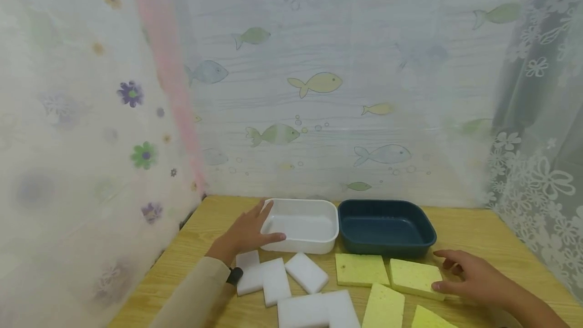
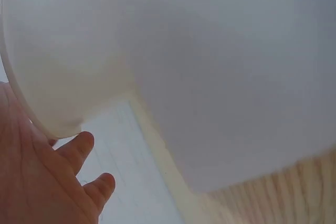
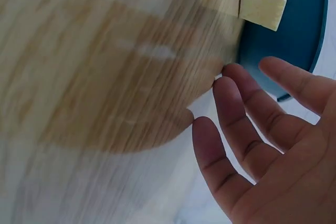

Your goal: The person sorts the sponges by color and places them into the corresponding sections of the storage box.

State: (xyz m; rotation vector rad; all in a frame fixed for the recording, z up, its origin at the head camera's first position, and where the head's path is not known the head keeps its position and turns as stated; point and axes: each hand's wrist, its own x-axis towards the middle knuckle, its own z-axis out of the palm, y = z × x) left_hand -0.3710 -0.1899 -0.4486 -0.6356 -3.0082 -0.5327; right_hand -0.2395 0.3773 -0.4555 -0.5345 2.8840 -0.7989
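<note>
My left hand (image 1: 243,234) rests against the left side of a white rectangular container (image 1: 298,246). Its fingers lie along the left rim, and the thumb reaches over the front corner. In the left wrist view, fingertips (image 2: 79,145) show beside the container's pale wall (image 2: 58,66). On the right, my other hand (image 1: 473,275) hovers with spread fingers near a yellow sponge (image 1: 412,275), thumb by its right edge; contact is hard to tell. Beyond that sponge stands a dark blue container (image 1: 382,249). The right wrist view shows extended fingers (image 3: 210,140) low beside the table.
Several white foam blocks (image 1: 307,272) lie in front of the white container, some overlapping. More yellow sponges (image 1: 362,270) lie before the blue one. The wooden table (image 1: 473,227) meets a fish-print curtain (image 1: 319,166) at the back and flowered sheets at both sides.
</note>
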